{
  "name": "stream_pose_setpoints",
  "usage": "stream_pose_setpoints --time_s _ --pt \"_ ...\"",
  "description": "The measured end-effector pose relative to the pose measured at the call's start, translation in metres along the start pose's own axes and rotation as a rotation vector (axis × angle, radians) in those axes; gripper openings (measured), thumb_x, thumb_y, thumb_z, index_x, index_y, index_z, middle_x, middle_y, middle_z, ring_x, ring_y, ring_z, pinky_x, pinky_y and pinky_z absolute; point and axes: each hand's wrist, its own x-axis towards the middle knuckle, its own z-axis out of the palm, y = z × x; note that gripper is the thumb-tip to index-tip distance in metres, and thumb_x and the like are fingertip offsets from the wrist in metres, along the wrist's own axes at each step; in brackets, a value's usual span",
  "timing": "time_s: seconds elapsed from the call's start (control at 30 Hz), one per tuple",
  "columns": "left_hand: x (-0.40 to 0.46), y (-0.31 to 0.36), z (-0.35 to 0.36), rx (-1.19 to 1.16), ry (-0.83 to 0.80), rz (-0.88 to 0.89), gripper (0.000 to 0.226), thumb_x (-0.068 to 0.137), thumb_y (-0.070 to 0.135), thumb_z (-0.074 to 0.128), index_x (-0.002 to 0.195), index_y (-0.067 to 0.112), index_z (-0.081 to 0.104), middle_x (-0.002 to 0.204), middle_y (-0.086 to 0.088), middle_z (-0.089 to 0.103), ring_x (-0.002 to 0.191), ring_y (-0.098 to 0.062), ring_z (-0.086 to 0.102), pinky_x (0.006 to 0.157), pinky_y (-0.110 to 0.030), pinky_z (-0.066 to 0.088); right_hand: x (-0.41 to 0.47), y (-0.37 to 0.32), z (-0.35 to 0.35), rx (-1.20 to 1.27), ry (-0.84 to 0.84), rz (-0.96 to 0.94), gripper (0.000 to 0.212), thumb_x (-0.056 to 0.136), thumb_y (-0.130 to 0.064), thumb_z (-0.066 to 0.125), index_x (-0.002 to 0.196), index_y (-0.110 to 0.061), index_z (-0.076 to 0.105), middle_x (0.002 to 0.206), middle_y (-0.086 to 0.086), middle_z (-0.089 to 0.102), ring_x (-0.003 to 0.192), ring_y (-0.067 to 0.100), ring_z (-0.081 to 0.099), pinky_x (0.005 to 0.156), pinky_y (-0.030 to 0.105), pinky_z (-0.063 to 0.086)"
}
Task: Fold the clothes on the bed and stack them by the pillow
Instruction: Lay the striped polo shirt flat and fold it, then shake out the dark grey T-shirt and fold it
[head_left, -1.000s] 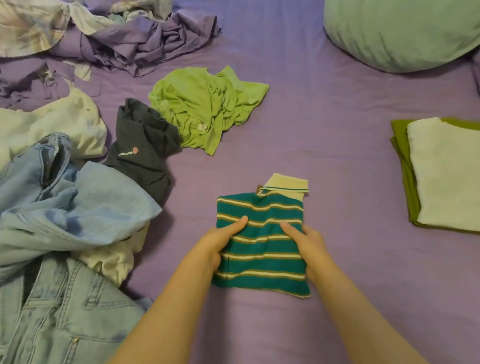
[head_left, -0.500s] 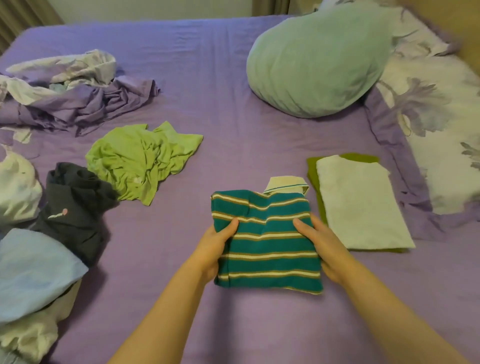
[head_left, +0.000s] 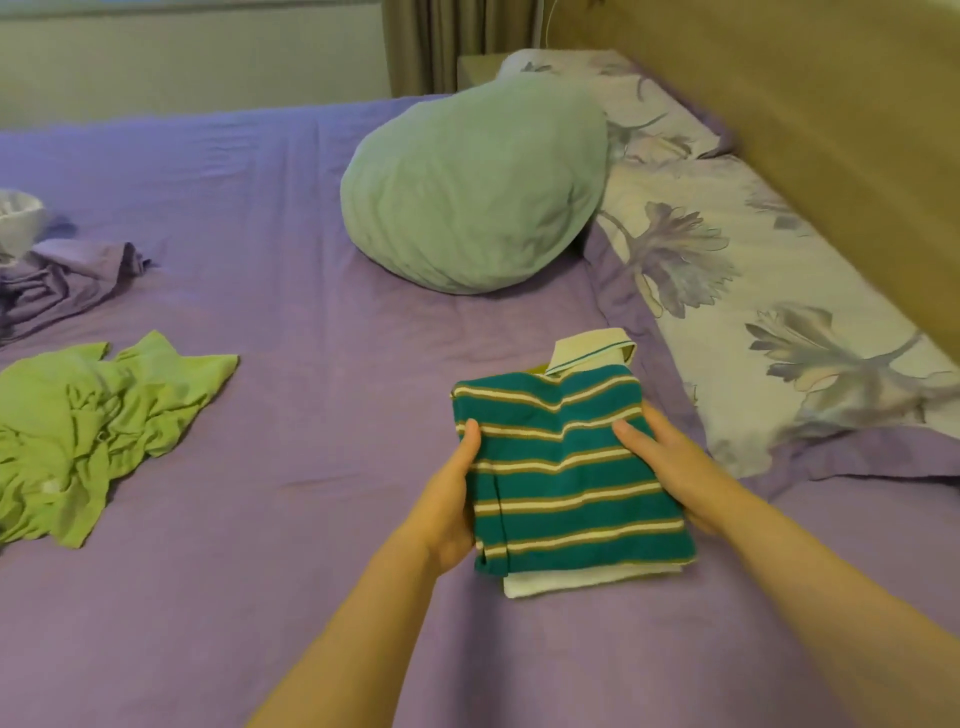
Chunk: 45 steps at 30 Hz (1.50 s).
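- Left hand, lower centre of frame, grips the left edge of the folded striped shirt; thumb on top of the fabric, other fingers hidden underneath
- Right hand grips the shirt's right edge the same way; thumb lies across the top stripes, rest of the fingers out of sight below
- Striped shirt sits centre-right, folded into a rectangle, pale collar sticking out at its far end
- It lies over a folded white garment, whose near edge peeks out below; cannot tell if the shirt rests fully on it or is held just above
- Floral pillow just beside the stack, right of frame; round green pillow upper centre
- Crumpled lime-green shirt at left edge, well apart from the hands
- Purple bundle upper left on the purple bedsheet
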Motion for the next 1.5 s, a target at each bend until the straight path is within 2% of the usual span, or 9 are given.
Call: stream_pose_setpoints --time_s 0.07,0.17,0.2,0.3,0.57,0.67,0.77,1.0,1.5 --pt "0.020 -0.003 0.008 0.050 0.035 -0.003 0.061 0.075 0.064 0.050 0.118 0.023 0.058 0.104 -0.001 0.074 0.094 -0.020 0.071 0.068 -0.033 0.059 0.017 0.007 -0.011 -0.047 0.010 -0.008 0.035 0.092 -0.046 0.053 0.124 -0.055 0.044 0.105 -0.031 0.063 0.094 -0.006 0.063 0.069 0.014 0.052" --pt "0.041 -0.017 0.010 0.211 0.080 -0.034 0.058 0.085 0.061 0.046 0.133 0.028 0.044 0.114 0.005 0.065 0.101 -0.015 0.063 0.080 -0.032 0.052 0.033 0.033 -0.013 -0.167 0.043 0.010 0.059 0.094 -0.036 0.054 0.146 -0.037 0.025 0.132 -0.010 0.052 0.117 0.014 0.053 0.099 0.035 0.045" --pt "0.046 -0.024 0.009 0.278 0.079 -0.037 0.056 0.089 0.057 0.045 0.139 0.030 0.037 0.118 0.008 0.060 0.103 -0.012 0.059 0.083 -0.030 0.048 0.034 0.043 -0.011 -0.252 0.057 0.002 0.064 0.094 -0.030 0.056 0.148 -0.031 0.021 0.138 -0.006 0.048 0.122 0.018 0.050 0.103 0.036 0.041" --pt "0.053 -0.035 0.003 0.385 0.090 -0.023 0.052 0.095 0.051 0.042 0.142 0.032 0.029 0.121 0.011 0.055 0.103 -0.007 0.055 0.077 -0.027 0.049 0.029 0.066 -0.009 -0.452 0.169 -0.031 0.068 0.095 -0.023 0.056 0.151 -0.025 0.017 0.141 0.000 0.047 0.125 0.022 0.047 0.099 0.029 0.038" --pt "0.049 -0.042 0.000 0.407 0.238 -0.007 0.048 0.099 0.031 0.047 0.142 0.027 0.027 0.117 0.006 0.056 0.097 -0.013 0.058 0.062 -0.027 0.053 0.023 0.069 -0.006 -0.572 0.266 0.034 0.066 0.094 -0.027 0.057 0.149 -0.020 0.022 0.142 0.009 0.046 0.124 0.029 0.048 0.098 0.039 0.045" --pt "0.039 -0.049 -0.011 0.676 0.327 0.032 0.060 0.096 0.022 0.056 0.147 0.020 0.025 0.133 -0.009 0.053 0.110 -0.023 0.057 0.080 -0.037 0.056 0.012 0.063 0.007 -1.066 0.339 -0.015 0.070 0.093 -0.030 0.056 0.150 -0.022 0.016 0.143 0.009 0.039 0.126 0.027 0.042 0.098 0.040 0.044" --pt "0.018 -0.051 -0.039 1.176 0.307 0.080 0.058 0.095 0.026 0.056 0.147 0.023 0.031 0.127 -0.005 0.060 0.112 -0.022 0.058 0.094 -0.035 0.049 0.001 0.054 0.027 -1.459 0.264 -0.180 0.069 0.096 -0.032 0.049 0.151 -0.027 0.009 0.154 0.005 0.021 0.141 0.025 0.022 0.109 0.036 0.031" --pt "-0.055 -0.023 -0.121 1.284 0.383 0.010 0.041 0.097 0.033 0.052 0.136 0.021 0.049 0.125 -0.001 0.061 0.114 -0.018 0.057 0.093 -0.029 0.047 -0.023 0.017 0.117 -1.247 0.105 -0.227 0.046 0.096 -0.048 0.042 0.139 -0.033 0.040 0.138 -0.011 0.046 0.126 0.011 0.042 0.102 0.031 0.034" --pt "-0.254 0.045 -0.331 1.285 0.721 0.022 0.035 0.095 0.034 0.047 0.128 0.027 0.056 0.118 0.004 0.064 0.110 -0.019 0.058 0.090 -0.029 0.047 -0.068 -0.031 0.427 -1.339 -0.372 -0.441 0.046 0.094 -0.044 0.042 0.139 -0.032 0.042 0.141 -0.009 0.044 0.127 0.014 0.045 0.100 0.025 0.036"
